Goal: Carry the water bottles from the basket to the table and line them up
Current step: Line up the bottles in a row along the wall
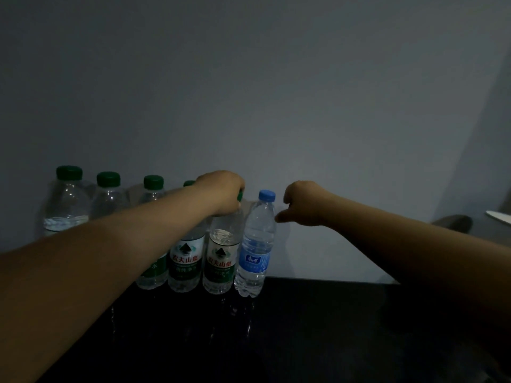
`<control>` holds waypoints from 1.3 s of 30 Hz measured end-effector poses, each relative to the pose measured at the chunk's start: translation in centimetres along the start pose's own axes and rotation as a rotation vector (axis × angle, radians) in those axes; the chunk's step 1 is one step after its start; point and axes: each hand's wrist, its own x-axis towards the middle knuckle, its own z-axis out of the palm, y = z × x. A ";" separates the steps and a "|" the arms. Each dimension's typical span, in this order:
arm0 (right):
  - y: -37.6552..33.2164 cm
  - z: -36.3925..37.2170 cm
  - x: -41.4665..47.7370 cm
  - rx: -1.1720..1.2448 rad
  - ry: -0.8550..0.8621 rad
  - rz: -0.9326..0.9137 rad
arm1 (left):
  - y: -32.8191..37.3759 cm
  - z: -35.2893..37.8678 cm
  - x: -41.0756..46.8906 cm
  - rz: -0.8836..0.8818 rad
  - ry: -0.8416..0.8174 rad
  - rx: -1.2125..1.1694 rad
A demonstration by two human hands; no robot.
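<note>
The left hand (221, 193) grasps the neck of a green-capped bottle (221, 261) standing in the row on the dark worktop (318, 327). The right hand (302, 204) hangs loosely curled, holding nothing, just beside the blue-capped bottle (255, 244). Part full, the green-capped bottle is probably light, and its thin plastic likely dents, so the neck looks the firmest hold

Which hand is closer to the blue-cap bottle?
Right. The right hand is just right of the blue-cap bottle, almost touching its shoulder. The left hand is on its other side, gripping the top of the neighbouring green-cap bottle.
</note>
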 end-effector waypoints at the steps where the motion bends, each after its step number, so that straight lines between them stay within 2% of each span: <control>1: 0.1 0.0 -0.5 -0.001 -0.014 -0.002 | 0.0 0.0 0.0 0.001 -0.002 0.004; 10: 0.3 -1.9 -5.7 -0.071 -0.140 -0.047 | 0.6 -0.5 -0.8 0.012 -0.013 0.071; 14: 0.4 -4.0 -8.4 -0.102 -0.153 -0.033 | 1.4 -1.7 -2.3 0.032 0.049 0.066; 18: 0.4 -5.9 -11.3 -0.120 -0.141 -0.027 | 2.6 -3.8 -4.6 0.081 0.095 0.023; 30: 0.6 -10.9 -25.3 -0.101 -0.066 -0.021 | 9.0 -7.7 -17.5 0.288 0.039 -0.116; 39: 2.1 -13.2 -34.3 -0.134 -0.026 0.016 | 14.6 -9.2 -23.4 0.440 0.064 -0.149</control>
